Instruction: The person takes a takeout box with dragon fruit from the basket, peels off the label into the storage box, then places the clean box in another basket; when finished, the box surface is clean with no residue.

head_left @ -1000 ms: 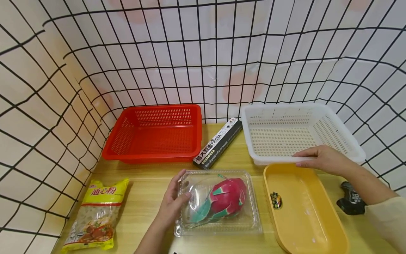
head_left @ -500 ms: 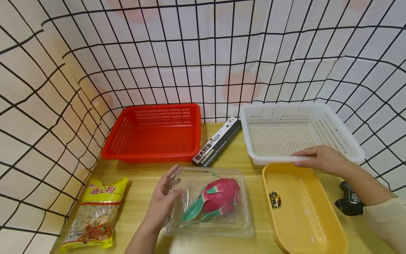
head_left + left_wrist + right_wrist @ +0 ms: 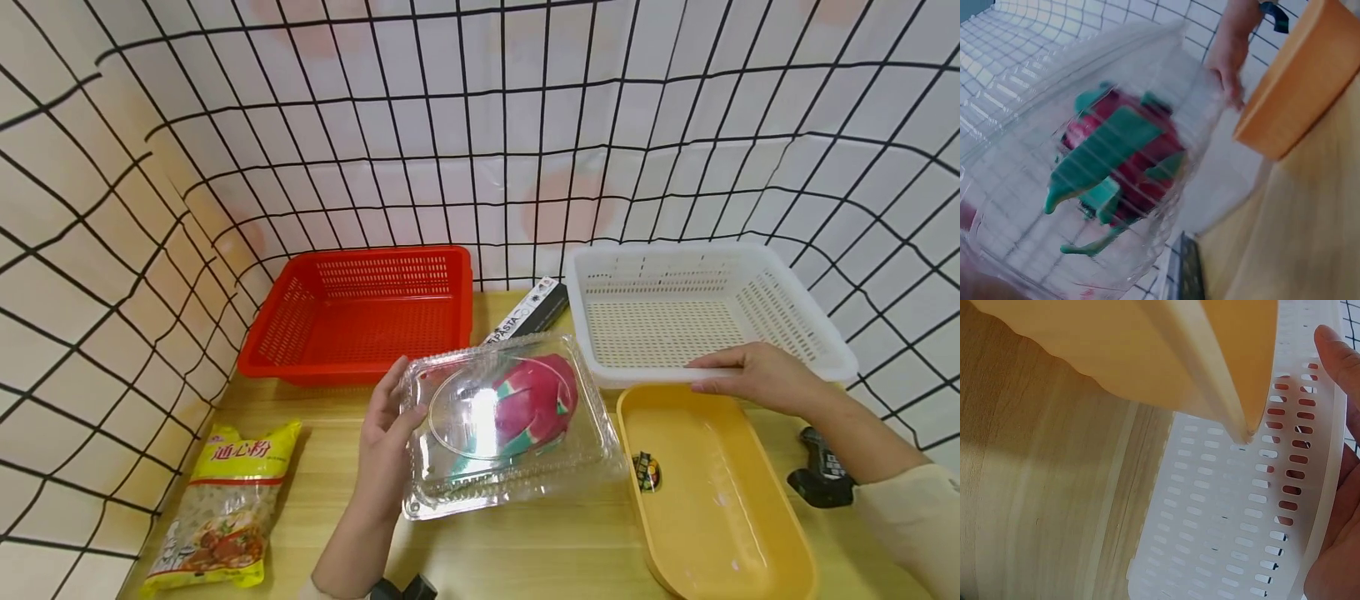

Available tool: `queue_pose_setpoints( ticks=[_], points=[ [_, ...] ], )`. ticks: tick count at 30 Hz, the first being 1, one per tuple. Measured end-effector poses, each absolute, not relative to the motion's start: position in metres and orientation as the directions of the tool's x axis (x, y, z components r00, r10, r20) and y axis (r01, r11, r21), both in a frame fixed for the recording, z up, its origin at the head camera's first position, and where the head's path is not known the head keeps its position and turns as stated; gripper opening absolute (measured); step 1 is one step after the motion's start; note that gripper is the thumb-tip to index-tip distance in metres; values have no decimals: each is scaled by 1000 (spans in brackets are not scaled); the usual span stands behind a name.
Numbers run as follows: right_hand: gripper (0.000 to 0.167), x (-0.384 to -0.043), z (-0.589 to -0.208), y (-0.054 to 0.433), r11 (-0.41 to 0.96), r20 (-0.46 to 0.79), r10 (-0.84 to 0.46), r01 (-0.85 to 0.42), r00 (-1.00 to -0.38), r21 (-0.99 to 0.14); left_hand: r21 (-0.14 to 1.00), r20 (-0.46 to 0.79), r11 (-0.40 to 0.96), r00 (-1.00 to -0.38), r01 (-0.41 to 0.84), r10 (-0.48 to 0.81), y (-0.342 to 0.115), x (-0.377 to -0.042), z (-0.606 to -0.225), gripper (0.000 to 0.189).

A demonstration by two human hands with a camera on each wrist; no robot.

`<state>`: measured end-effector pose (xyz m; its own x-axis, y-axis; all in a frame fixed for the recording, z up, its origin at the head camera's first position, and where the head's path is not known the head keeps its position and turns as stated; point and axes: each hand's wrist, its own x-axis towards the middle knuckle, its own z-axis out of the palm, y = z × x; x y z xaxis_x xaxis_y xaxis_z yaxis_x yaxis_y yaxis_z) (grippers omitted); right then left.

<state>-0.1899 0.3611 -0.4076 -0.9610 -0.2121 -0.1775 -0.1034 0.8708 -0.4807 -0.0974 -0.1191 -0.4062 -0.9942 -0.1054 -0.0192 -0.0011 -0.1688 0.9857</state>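
A clear plastic clamshell box point(image 3: 457, 487) is held at its left edge by my left hand point(image 3: 382, 450), tilted and raised off the table. Inside lies a pink and green toy dragon fruit point(image 3: 534, 400), its green leaves clearest through the box wall in the left wrist view. My right hand point(image 3: 761, 379) pinches the front rim of a white perforated basket point(image 3: 660, 333) at the back right. In the right wrist view, the thumb point(image 3: 1338, 359) is at the rim and fingers show red through the holes.
A yellow tray point(image 3: 720, 500) stands in front of the white basket. A red basket point(image 3: 375, 333) sits at the back left, with a pasta box point(image 3: 543, 308) between the baskets. A macaroni bag point(image 3: 228, 500) lies left; a black item point(image 3: 821, 475) lies right. Black wire mesh surrounds the table.
My left hand has lifted the clamshell box off the table and tilted it, with the dragon fruit inside. The box now overlaps part of the pasta box. My right hand keeps its hold.
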Motion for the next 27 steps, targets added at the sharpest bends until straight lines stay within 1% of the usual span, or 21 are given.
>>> queue_pose_setpoints(
  ticks=[6, 12, 21, 27],
  points=[
    [53, -188, -407, 363, 866, -189, -208, -90, -960, -491, 960, -20, -277, -984, 29, -175, -98, -116, -392, 60],
    [51, -189, -404, 360, 876, -180, -204, -97, -962, -472, 933, -15, -353, -969, 75, -246, -76, -138, -381, 62],
    [49, -193, -402, 357, 860, -198, -206, -81, -958, -503, 932, 13, -348, -971, 98, -239, -41, -177, -365, 62],
    [48, -195, -402, 358, 849, -213, -217, -77, -952, -522, 948, 58, -296, -977, 118, -204, -18, -202, -347, 65]
  ],
)
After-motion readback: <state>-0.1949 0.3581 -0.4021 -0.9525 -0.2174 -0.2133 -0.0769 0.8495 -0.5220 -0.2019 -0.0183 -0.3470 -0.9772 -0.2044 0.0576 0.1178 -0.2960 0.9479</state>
